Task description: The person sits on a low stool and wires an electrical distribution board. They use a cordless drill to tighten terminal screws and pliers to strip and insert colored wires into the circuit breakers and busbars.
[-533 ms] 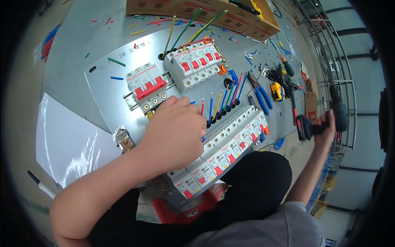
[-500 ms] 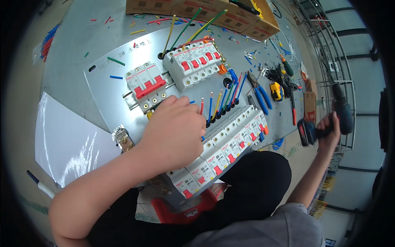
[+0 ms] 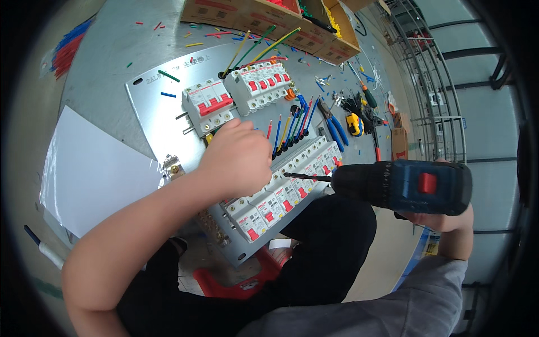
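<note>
My left hand (image 3: 236,160) lies fist-like on the far edge of a long row of white circuit breakers (image 3: 281,196) with red levers, right beside the coloured wires (image 3: 292,126) that enter its terminals. What lies under its curled fingers is hidden. My right hand (image 3: 443,222) grips a blue and black cordless drill (image 3: 404,185) from below. The drill lies level, and its bit tip (image 3: 287,175) points left and sits at the top of the breaker row, just right of my left hand.
The breakers sit on a grey metal plate (image 3: 151,106) with two more breaker groups (image 3: 258,84) (image 3: 208,104) farther back. A white sheet (image 3: 90,168) lies left, and cardboard boxes (image 3: 252,14) stand at the back. Blue pliers (image 3: 334,126), a yellow tape measure (image 3: 355,123) and wire scraps lie right. A red stool (image 3: 236,283) stands below.
My right hand has swung the drill in from the far right, so its bit now reaches the breaker row. My left hand has stayed on the row.
</note>
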The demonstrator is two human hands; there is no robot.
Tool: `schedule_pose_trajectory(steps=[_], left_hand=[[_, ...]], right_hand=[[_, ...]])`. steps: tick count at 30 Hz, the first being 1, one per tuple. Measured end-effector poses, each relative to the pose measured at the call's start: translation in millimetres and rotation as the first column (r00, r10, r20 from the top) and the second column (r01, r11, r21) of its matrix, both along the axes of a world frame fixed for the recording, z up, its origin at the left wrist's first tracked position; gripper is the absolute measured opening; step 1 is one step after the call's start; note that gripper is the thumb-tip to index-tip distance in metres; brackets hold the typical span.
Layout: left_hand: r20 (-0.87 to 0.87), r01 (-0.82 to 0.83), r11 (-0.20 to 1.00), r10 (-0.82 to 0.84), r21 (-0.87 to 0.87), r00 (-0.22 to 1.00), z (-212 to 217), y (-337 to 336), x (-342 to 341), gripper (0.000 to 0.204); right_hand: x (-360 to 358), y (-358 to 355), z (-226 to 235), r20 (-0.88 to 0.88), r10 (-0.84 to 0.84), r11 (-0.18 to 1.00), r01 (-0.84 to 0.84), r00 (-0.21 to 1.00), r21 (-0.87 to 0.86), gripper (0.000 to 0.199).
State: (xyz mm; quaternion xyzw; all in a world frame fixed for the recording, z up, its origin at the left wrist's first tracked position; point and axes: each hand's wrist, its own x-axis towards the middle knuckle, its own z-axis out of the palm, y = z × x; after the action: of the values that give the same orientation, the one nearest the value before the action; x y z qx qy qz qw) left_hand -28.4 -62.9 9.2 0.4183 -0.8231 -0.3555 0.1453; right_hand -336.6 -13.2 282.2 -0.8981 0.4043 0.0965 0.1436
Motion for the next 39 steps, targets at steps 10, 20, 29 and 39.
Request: schedule_pose_trajectory(steps=[10,20,29,39], left_hand=[[0.133,0.045,0.999,-0.048,0.021,0.990,4,-3,0,0.026],[0.115,0.030,0.999,-0.031,0.011,0.993,2,-4,-3,0.026],[0.125,0.041,0.999,-0.038,-0.029,0.991,0,-2,-4,0.024],[0.011,0.056,0.996,-0.056,-0.063,0.998,2,-2,-4,0.020]], right_hand=[[55,-5,-13,-0.049,-0.317,0.913,0.319,0.947,0.254,0.045],[94,-41,-2,-0.334,-0.186,0.909,0.291,0.924,0.299,0.054],[98,-52,-1,-0.258,-0.081,0.975,0.131,0.963,0.180,0.042],[70,-72,74,-0.239,0.155,0.977,-0.114,0.959,0.179,0.062]])
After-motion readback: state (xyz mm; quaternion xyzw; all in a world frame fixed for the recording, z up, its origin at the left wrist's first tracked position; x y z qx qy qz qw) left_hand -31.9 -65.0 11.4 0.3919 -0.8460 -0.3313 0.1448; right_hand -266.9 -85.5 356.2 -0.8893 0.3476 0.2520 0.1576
